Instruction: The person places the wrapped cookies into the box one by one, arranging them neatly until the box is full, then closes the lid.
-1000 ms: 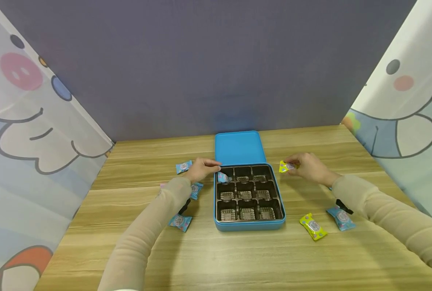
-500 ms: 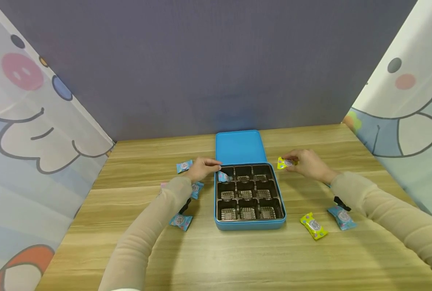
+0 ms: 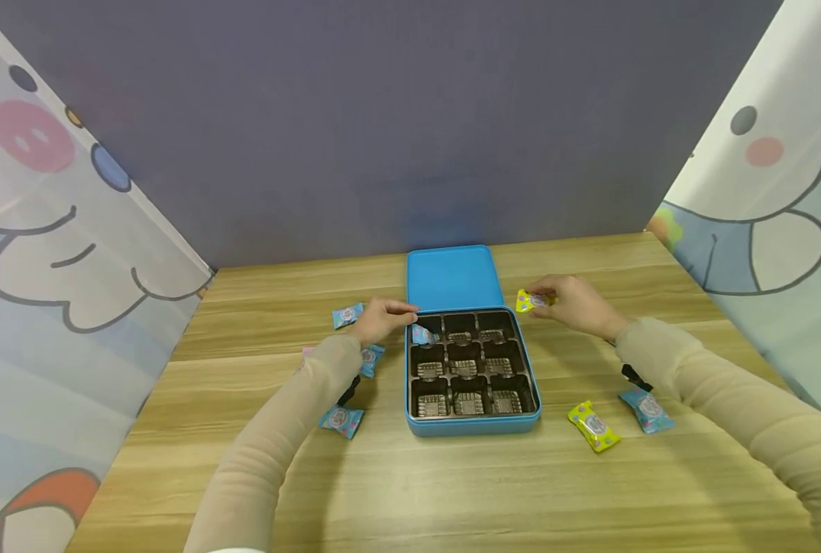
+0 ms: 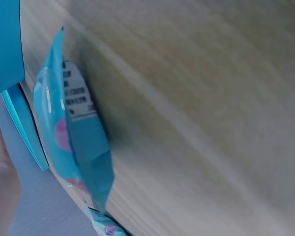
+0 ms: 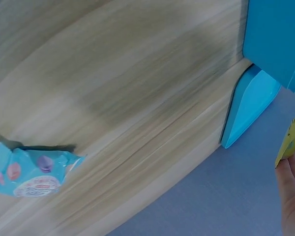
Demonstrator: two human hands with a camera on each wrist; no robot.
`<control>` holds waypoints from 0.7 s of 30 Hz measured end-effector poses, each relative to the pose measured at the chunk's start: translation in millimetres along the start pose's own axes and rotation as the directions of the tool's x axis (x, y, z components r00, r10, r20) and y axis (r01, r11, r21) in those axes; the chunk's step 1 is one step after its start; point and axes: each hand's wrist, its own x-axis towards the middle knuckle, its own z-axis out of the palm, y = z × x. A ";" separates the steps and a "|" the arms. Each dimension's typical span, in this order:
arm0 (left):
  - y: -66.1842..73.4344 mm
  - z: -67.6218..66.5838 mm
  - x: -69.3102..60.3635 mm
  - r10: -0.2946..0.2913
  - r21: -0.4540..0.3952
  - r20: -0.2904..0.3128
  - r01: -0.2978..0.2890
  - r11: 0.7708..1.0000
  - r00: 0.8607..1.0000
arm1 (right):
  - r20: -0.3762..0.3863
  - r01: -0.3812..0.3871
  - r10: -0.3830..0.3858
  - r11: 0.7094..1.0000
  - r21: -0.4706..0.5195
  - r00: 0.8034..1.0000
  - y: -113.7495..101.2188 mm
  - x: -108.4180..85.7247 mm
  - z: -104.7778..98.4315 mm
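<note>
right hand (image 3: 576, 304): fingers clamped on yellow candy (image 3: 524, 300), tin (image 3: 472, 427) just left of them. left hand (image 3: 379, 319): fingers by blue candy (image 3: 422, 335) in tin, can't tell if pinching. likely loading; next probably calls for lowering yellow candy in, letting go.

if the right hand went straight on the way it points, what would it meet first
Most likely the blue lid just behind the blue tin. The right hand, pinching a yellow candy, points toward it, but depth is unclear: it might pass above.
</note>
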 end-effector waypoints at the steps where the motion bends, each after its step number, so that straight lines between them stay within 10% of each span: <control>1: 3.2 0.0 -2.4 -0.010 -0.004 0.000 0.010 1.000 1.000 | 0.002 0.002 -0.002 1.000 -0.001 1.000 -0.6 0.5 0.3; 21: -21.7 3.1 8.9 0.011 0.077 -0.061 -0.007 0.997 0.998 | -0.008 -0.010 0.011 0.998 0.057 1.000 -12.1 6.8 0.6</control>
